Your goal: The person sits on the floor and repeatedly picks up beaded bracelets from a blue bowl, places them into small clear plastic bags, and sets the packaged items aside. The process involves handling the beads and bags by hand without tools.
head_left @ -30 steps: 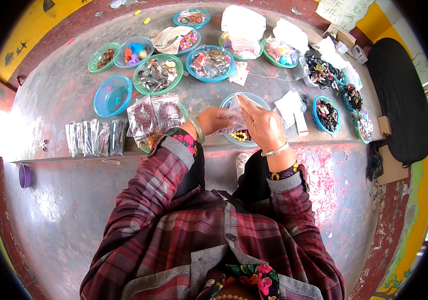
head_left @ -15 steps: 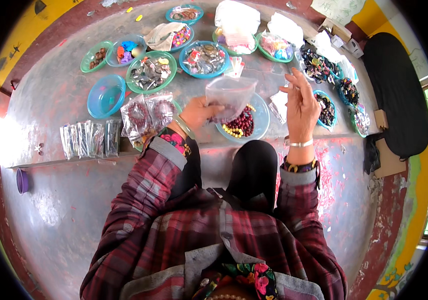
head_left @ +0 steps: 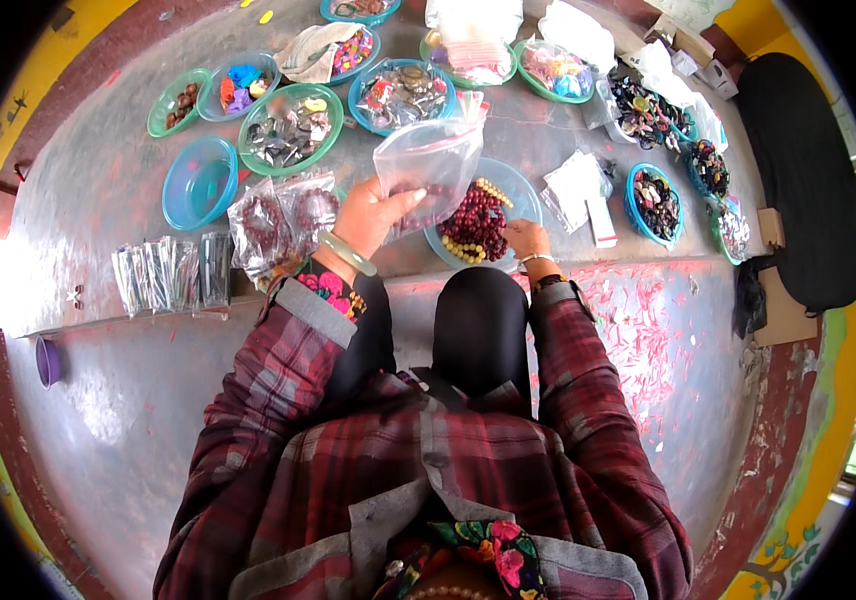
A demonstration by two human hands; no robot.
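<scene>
My left hand (head_left: 370,214) holds up a clear plastic zip bag (head_left: 440,160), thumb across its side; some dark red beads show in its lower part. Just right of it, a pale blue bowl (head_left: 528,190) holds dark red and yellow bead bracelets (head_left: 473,225). Over the bowl's right side, my right hand (head_left: 528,240) has its curled fingertips closed on the edge of the beads. Left of my left hand lie clear bags of dark red bracelets (head_left: 278,222), partly covering a green bowl.
Bowls of wrapped trinkets stand behind, including a green bowl (head_left: 330,150) and a blue bowl (head_left: 356,105). An unfilled-looking blue basin (head_left: 170,190) and a row of slim packets (head_left: 173,275) lie left. White cards (head_left: 576,190) and a bowl of dark items (head_left: 656,205) are right. The ledge edge runs before my knees.
My right hand has come down from its raised, open-fingered position to the beads in the bowl. The left hand has shifted slightly left with the bag, which now tilts more upright.
</scene>
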